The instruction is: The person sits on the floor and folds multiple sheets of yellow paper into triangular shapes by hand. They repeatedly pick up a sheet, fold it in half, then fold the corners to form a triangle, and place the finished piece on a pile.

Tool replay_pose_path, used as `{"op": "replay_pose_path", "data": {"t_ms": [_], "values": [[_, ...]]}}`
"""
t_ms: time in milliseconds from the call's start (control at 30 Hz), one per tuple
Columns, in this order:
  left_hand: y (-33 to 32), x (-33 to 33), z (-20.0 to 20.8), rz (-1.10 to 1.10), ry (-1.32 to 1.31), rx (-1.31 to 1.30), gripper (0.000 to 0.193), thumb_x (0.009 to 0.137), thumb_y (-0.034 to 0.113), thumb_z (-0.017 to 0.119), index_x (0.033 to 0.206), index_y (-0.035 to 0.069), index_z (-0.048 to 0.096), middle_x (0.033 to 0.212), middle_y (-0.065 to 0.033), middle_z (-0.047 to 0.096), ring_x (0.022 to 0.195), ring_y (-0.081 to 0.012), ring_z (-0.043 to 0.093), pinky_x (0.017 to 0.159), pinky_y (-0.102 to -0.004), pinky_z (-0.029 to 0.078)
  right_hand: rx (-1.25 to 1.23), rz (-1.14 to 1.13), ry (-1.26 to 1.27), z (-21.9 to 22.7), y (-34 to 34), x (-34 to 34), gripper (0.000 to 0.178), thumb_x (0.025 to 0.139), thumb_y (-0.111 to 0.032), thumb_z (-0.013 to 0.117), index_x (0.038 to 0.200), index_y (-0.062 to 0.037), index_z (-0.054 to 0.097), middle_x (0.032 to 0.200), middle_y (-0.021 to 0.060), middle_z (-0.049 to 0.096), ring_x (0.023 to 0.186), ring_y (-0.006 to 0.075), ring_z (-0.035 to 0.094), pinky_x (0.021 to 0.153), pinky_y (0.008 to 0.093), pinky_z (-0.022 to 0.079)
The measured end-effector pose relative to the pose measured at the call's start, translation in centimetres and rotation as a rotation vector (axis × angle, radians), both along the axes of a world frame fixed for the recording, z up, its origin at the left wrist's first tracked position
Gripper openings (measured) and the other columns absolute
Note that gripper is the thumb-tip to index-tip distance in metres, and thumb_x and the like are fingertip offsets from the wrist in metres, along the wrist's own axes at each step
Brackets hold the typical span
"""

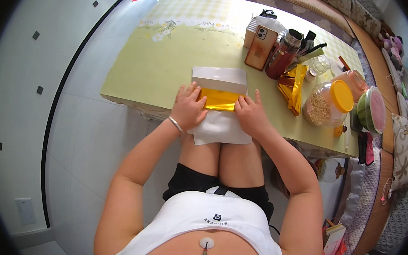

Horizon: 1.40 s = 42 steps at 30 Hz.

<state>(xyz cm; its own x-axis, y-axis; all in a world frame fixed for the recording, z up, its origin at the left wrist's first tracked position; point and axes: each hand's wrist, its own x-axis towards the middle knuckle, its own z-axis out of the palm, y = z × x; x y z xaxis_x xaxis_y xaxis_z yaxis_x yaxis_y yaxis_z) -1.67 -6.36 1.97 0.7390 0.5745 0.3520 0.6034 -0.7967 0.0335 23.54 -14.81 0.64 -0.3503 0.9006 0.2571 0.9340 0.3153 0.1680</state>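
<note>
A strip of gold foil paper lies across white paper at the table's near edge. The white paper's far part rests on the tabletop, and its near part hangs over the edge above my thighs. My left hand holds the foil's left end, its fingers reaching over the far side and its thumb by the near side. At the other end, my right hand grips the foil, with one finger pointing away. The undersides of both hands are hidden.
On the table at right stand a phone, a dark red thermos, more gold foil, a yellow-lidded jar and a cut watermelon. A sofa runs along the right.
</note>
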Motion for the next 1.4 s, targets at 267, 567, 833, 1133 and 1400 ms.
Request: {"op": "replay_pose_path", "data": {"t_ms": [267,567,833,1133,1400], "values": [[-2.5,5.0,-1.8,-0.022,-0.228,-0.097,0.013,0.074,0.014,0.072,0.084,0.006,0.070,0.084,-0.0112,0.062,0.078,-0.0306,0.060,0.071,-0.0423,0.051,0.016,-0.051,0.389,0.4,0.1,-2.9,0.007,0.081,-0.010,0.065,0.086,-0.0066,0.069,0.085,0.0114,0.068,0.086,0.0302,0.064,0.096,0.0474,0.047],[-3.5,5.5,-2.6,0.232,-0.583,-0.283,0.015,0.073,0.011,0.080,0.069,0.003,0.068,0.085,-0.0123,0.060,0.083,-0.0302,0.059,0.077,-0.0410,0.049,-0.163,-0.248,0.902,-1.5,2.4,-0.9,0.021,0.082,-0.025,0.076,0.092,-0.0072,0.071,0.091,0.0102,0.067,0.087,0.0310,0.062,0.077,0.0425,0.050],[-2.7,6.0,-2.8,0.315,-0.523,-0.300,0.017,0.071,0.012,0.079,0.064,0.003,0.066,0.083,-0.0127,0.059,0.082,-0.0298,0.059,0.076,-0.0419,0.049,0.214,0.078,0.515,-2.7,0.6,-2.7,0.045,0.089,-0.014,0.065,0.132,-0.0012,0.057,0.136,0.0150,0.059,0.129,0.0325,0.052,0.110,0.0437,0.039],[-2.5,5.8,-3.0,0.293,-0.523,-0.328,0.018,0.072,0.011,0.077,0.062,0.003,0.064,0.081,-0.0119,0.059,0.080,-0.0292,0.058,0.075,-0.0409,0.049,-0.106,0.040,0.436,-2.5,-1.9,-4.0,0.077,0.090,-0.037,0.065,0.150,0.0026,0.038,0.159,0.0180,0.035,0.150,0.0321,0.027,0.124,0.0437,0.019],[-2.0,2.9,-1.6,0.084,-0.348,-0.406,0.012,0.070,0.008,0.074,0.077,0.005,0.066,0.088,-0.0121,0.060,0.087,-0.0312,0.059,0.077,-0.0413,0.049,-0.146,0.014,0.430,-2.4,-1.7,-4.2,0.082,0.085,-0.051,0.069,0.149,-0.0050,0.044,0.159,0.0175,0.035,0.149,0.0341,0.028,0.123,0.0452,0.019]]}}
